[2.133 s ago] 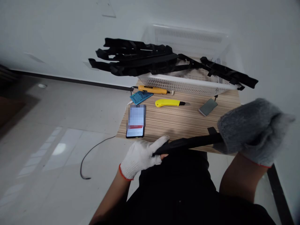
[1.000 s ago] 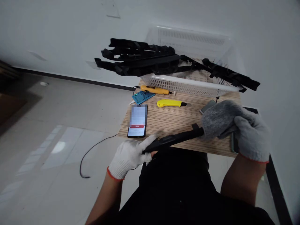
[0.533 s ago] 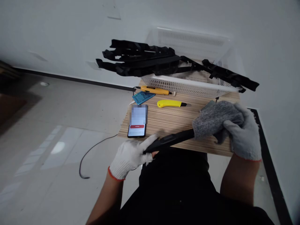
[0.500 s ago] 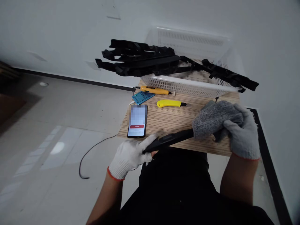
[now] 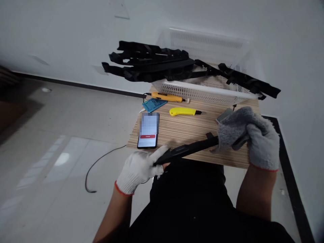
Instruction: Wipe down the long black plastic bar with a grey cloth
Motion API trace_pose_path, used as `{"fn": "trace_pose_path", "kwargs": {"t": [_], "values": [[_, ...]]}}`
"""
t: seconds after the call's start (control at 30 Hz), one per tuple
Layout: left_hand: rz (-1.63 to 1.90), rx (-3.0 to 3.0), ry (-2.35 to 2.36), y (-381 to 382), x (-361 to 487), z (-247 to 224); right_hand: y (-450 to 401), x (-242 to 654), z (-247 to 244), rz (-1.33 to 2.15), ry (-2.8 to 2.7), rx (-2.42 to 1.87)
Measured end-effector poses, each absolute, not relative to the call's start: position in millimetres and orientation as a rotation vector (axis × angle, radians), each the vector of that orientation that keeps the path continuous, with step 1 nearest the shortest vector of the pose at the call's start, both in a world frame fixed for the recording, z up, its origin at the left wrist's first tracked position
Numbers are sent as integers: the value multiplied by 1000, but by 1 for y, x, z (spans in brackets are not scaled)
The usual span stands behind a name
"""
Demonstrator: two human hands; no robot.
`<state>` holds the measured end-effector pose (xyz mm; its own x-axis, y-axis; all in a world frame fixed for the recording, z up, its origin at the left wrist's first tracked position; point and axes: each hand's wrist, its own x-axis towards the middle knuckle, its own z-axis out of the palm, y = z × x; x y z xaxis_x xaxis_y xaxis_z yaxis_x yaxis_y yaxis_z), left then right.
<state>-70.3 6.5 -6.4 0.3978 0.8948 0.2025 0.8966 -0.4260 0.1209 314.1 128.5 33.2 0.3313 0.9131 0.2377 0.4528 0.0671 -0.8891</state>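
Observation:
My left hand (image 5: 141, 167), in a white knit glove with an orange cuff, is closed round the near end of a long black plastic strip (image 5: 186, 150). The strip slants up to the right above the table's front edge. My right hand (image 5: 263, 143), gloved too, grips a grey cloth (image 5: 234, 126) that lies over the strip's far end and hides part of it. A yellow utility knife (image 5: 182, 111) lies on the table beyond the strip. Left of the knife is a phone (image 5: 147, 141) with its screen lit.
A white plastic basket (image 5: 202, 88) stands at the table's back, with several black plastic strips (image 5: 157, 65) jutting over its rim. An orange pen-shaped tool (image 5: 167, 97), a blue card-like item (image 5: 153, 105) and a grey flat object (image 5: 224, 115) rest on the wooden table (image 5: 177, 130).
The cloth in my right hand has slid right along the strip, baring more of it and a small tab. My left hand has stayed nearly still.

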Motion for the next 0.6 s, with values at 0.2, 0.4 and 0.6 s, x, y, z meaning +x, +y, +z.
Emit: {"fn": "trace_pose_path", "kwargs": {"t": [0.2, 0.4, 0.6], "values": [[-296, -2653, -1804, 6, -71, -6, 123, 319, 42, 533, -1394, -1551], [-170, -2613, -1985, 7, -78, -2, 122, 331, 54, 948, -1474, -1644], [-281, -2618, -1911, 3, -80, 11, 124, 336, 60, 1288, -1332, -1665]]}}
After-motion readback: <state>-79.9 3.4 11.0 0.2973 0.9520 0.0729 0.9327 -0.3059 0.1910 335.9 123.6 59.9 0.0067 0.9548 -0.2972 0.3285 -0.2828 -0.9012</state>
